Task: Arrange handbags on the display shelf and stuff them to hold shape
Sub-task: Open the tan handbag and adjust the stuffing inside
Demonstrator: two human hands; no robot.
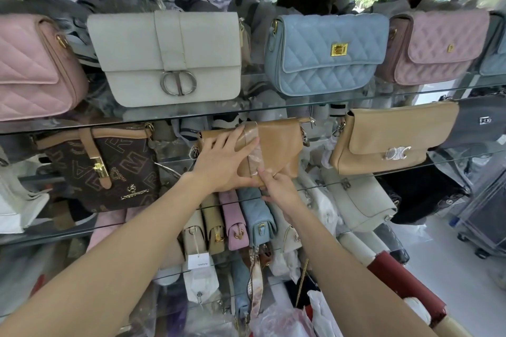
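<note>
My left hand (221, 164) covers the tan flap bag's (276, 150) left half; fingers flat, pressing its front. Right hand (276, 186) pinches the bag's btm edge, fingertips partly hidden. Bag sits on the middle glass shelf (383, 180), betw the brown monogram bag (109, 169) & the tan clasp bag (388, 139). Long axis runs left-right, flap faces me; clear film strip (253, 150) wraps it.

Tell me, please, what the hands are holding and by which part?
The tan bag: left hand lies flat across its front left half; right hand pinches its bottom edge.
</note>
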